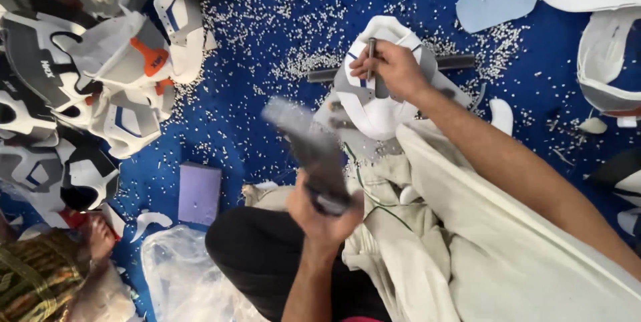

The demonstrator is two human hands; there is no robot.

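My right hand (394, 68) pinches a thin metal punch (371, 51) upright on a white and grey shoe upper piece (374, 105) that lies on the blue surface. My left hand (325, 212) is closed around the handle of a dark mallet-like striker (307, 145), which is raised, tilted and motion-blurred, a little left of and below the shoe piece. A dark bar (454, 63) lies under the piece, sticking out on both sides.
A heap of white, grey and orange shoe upper pieces (87, 81) fills the left. Small white punched bits (300, 35) litter the blue surface. A purple block (199, 192), a clear plastic bag (180, 275), cream cloth (454, 242) and more white pieces (601, 28) lie around.
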